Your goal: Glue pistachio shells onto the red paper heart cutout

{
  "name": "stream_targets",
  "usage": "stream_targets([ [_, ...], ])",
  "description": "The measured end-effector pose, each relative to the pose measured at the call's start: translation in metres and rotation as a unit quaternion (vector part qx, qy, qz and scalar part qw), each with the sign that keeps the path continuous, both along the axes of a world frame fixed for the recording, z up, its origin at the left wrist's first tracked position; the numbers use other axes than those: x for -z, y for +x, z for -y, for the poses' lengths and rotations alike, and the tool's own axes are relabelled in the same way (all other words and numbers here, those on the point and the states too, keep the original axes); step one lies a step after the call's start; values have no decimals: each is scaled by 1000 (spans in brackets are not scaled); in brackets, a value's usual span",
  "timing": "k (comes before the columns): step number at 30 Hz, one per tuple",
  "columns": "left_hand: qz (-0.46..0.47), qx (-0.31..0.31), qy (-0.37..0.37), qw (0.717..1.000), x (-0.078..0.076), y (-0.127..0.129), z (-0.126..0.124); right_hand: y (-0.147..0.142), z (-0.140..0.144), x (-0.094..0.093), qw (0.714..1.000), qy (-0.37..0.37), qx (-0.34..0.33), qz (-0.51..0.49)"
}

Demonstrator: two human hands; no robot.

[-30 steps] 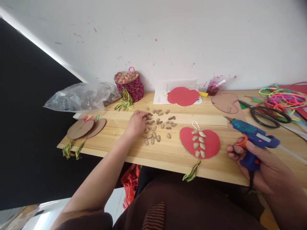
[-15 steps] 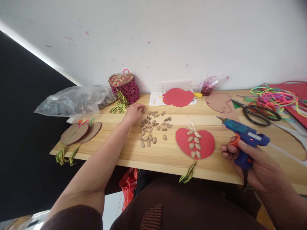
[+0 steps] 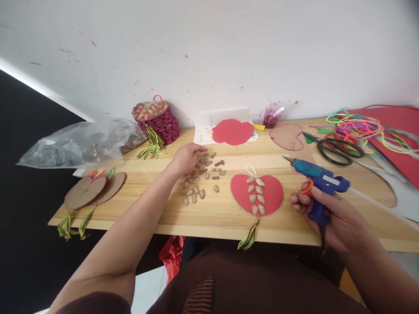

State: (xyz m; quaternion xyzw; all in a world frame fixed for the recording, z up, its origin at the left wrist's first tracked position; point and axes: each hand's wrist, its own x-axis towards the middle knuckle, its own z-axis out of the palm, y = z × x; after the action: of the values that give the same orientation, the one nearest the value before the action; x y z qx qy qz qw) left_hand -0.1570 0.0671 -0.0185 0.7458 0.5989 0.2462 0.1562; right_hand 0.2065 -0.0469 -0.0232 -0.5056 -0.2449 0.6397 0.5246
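Note:
My left hand (image 3: 187,158) is over the back of a loose spread of peanuts (image 3: 195,189), fingers stretched to the right just above or touching them. No nut shows in its fingers. My right hand (image 3: 334,218) is wrapped around a blue hot glue gun (image 3: 322,181) with an orange trigger, a lit red light and a white glue stick in its back. Its nozzle points left. Between the hands lies a red heart-shaped card (image 3: 273,196) bearing two columns of peanuts, a white loop at the top and a green-brown tassel (image 3: 248,235) hanging over the table edge.
Brown cardboard shapes (image 3: 83,192) with tassels, a clear plastic bag (image 3: 75,139) and a purple woven basket (image 3: 166,126) stand left. Along the back are a red paper cutout (image 3: 232,131) and a cup (image 3: 272,117). Black scissors (image 3: 337,152) and neon cords (image 3: 356,126) lie right.
My left hand has moved further over the peanuts, covering more of them. The view has shifted, so everything on the table sits further left. My right hand still grips the glue gun.

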Motion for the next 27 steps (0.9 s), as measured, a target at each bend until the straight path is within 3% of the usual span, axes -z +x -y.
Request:
stream_targets([
  [6,-18,41,-10,999,0,24,-17,1,1,1,1000,4,-7,-13],
  [13,-27,145,-27,989,-4,30,2,-1,3,-1,999,24,-14,-17],
  [18,0,131,15,991,-5,32,8,-3,3,-4,1000,20,-7,-19],
  [23,-26,201,5,979,-5,46,9,-4,3,-5,1000,16,0,-24],
  [27,-33,223,-16,974,-7,43,14,-3,3,-5,1000,23,-2,-21],
])
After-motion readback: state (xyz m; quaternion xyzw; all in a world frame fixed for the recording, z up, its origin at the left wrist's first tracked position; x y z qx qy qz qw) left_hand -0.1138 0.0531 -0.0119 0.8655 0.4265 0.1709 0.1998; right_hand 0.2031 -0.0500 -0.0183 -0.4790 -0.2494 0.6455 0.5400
